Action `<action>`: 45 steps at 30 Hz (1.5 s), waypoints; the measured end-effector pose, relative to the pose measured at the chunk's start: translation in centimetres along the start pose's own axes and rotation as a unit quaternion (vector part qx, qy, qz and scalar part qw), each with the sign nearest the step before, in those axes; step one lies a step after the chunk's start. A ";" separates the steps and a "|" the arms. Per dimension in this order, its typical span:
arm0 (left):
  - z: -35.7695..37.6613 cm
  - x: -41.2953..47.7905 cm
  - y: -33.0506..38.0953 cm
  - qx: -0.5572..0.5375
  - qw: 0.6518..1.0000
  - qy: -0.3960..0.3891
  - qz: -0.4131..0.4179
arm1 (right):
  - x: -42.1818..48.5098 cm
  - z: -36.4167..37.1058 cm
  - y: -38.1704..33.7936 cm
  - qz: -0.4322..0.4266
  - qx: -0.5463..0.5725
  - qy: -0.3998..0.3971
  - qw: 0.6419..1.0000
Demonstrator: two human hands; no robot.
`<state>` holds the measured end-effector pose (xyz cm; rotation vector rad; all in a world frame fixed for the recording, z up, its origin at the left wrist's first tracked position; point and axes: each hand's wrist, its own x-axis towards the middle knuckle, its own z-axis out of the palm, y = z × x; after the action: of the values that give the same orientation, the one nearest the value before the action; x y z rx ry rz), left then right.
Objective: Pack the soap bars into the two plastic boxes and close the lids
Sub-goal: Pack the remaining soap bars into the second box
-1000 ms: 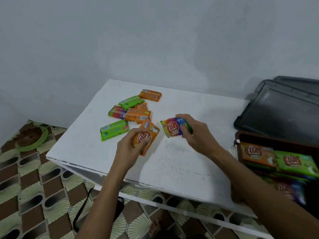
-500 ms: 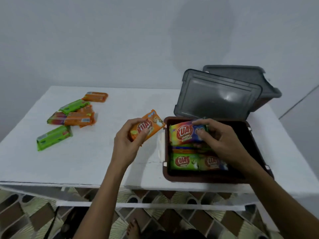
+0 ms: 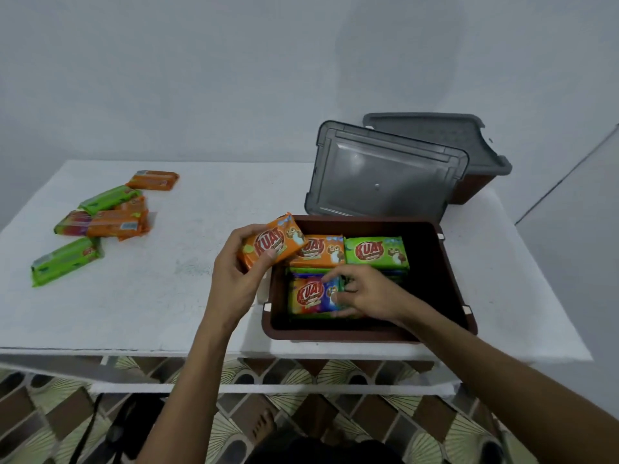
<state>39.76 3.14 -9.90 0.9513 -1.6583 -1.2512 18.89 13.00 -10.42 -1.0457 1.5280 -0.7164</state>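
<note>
- Left hand [image 3: 234,276] is gripping an orange soap bar [image 3: 273,249], thumb on the front of the wrapper and fingers curled behind. It's held tilted right over the left rim of the brown box [image 3: 452,279].
- Right hand [image 3: 365,291] is down inside the box. Its fingers and thumb are curled onto the right end of a multicolour soap bar [image 3: 313,294], which lies flat in the near-left part on top of other bars.
- Far row of the box has another orange bar [image 3: 323,254] and a green bar [image 3: 376,252] side by side, touching.
- The box sits by the near edge of the surface [image 3: 167,296], right half, with its grey lid [image 3: 385,175] standing open at the back.
- Second box [image 3: 469,187] is in the far right corner with the second lid [image 3: 435,135] on top.
- Loose pile of bars [image 3: 104,219] lies by the left edge, well apart from both hands.
</note>
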 end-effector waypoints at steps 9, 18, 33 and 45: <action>0.0 0.6 0.2 0.002 1.000 -0.027 -0.008 | 1.1 -0.7 -0.3 -0.018 -0.313 0.018 0.949; 3.3 0.7 3.1 -0.013 0.980 -0.198 -0.032 | -3.5 -3.4 -3.1 -0.115 0.157 0.071 0.978; 3.3 1.4 -1.4 0.378 0.919 -0.066 0.089 | -4.6 -5.9 2.5 0.070 -0.066 0.102 0.990; 2.7 1.1 -2.1 0.350 0.930 -0.068 0.091 | -2.6 -4.5 0.8 0.056 -0.519 0.124 0.844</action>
<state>37.00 2.61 -12.20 1.0970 -2.3131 -0.5980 14.35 15.28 -8.96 -1.6550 2.2556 0.1574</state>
